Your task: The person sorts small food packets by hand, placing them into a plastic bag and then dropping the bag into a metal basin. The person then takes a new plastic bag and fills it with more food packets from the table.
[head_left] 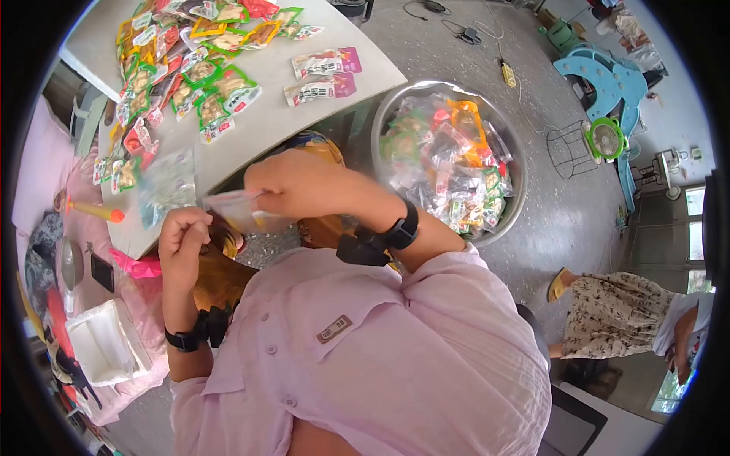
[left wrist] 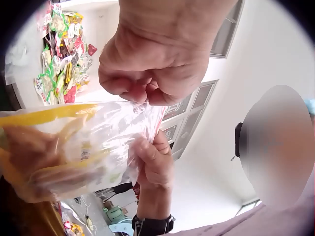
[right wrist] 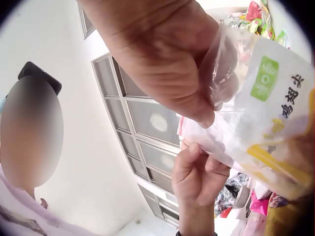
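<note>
A clear plastic bag with yellow edges [left wrist: 83, 152] is held between both hands; food shows inside, and its printed face [right wrist: 275, 98] is toward the right wrist view. The left hand [head_left: 181, 247] pinches the bag's top edge with curled fingers; in its own wrist view this hand [left wrist: 157, 54] is at the top. My right hand [head_left: 300, 186] grips the other side of the bag's top, thumb pressed on the film, as the right wrist view shows this hand [right wrist: 162, 64] close up.
Many small colourful packets [head_left: 201, 68] and two pink-ended packets [head_left: 323, 87] lie on the table [head_left: 258, 114], with clear bags [head_left: 167, 186] near its edge. A metal basin [head_left: 518, 190] full of packets stands right of it. A person in a patterned skirt [head_left: 616, 315] stands at right.
</note>
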`<state>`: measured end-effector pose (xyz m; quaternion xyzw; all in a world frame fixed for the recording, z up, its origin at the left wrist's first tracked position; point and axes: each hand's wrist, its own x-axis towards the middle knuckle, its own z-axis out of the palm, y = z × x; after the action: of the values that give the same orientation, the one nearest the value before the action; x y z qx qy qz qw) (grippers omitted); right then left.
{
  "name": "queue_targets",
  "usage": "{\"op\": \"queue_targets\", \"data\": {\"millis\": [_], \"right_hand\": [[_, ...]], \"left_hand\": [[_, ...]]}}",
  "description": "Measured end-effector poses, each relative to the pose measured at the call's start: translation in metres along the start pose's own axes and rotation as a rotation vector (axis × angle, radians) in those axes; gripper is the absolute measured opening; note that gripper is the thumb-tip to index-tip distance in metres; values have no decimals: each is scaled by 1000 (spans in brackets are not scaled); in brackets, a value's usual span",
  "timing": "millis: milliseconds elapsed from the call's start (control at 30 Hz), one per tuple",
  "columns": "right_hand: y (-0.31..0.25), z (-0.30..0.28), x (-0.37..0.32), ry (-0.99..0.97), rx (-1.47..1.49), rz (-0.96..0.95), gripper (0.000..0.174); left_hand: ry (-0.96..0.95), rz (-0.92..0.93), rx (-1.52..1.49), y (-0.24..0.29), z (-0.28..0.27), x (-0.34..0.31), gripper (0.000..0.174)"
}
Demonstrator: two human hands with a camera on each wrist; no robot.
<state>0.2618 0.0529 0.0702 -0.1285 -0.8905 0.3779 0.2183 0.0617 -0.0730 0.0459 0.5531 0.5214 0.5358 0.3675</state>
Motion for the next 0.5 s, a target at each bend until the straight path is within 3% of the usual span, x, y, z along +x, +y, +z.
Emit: {"op": "queue_targets", "data": {"millis": [67, 200, 267, 333, 500], "right_hand": [[20, -18, -14, 109, 56, 16, 15], [48, -59, -63, 391, 385, 375, 11], [65, -75, -89, 521, 507, 447, 8], [68, -88, -112, 615, 442, 607, 9], [124, -90, -176, 808, 182, 804, 12]], "left_hand": [[12, -91, 1, -17, -4, 4, 9], [-6, -318, 61, -56, -14, 4, 5], [-50, -416, 94, -81, -17, 0, 4], [-100, -488, 125, -110, -19, -10, 4], [-132, -683, 101, -174, -26, -35, 6]]}}
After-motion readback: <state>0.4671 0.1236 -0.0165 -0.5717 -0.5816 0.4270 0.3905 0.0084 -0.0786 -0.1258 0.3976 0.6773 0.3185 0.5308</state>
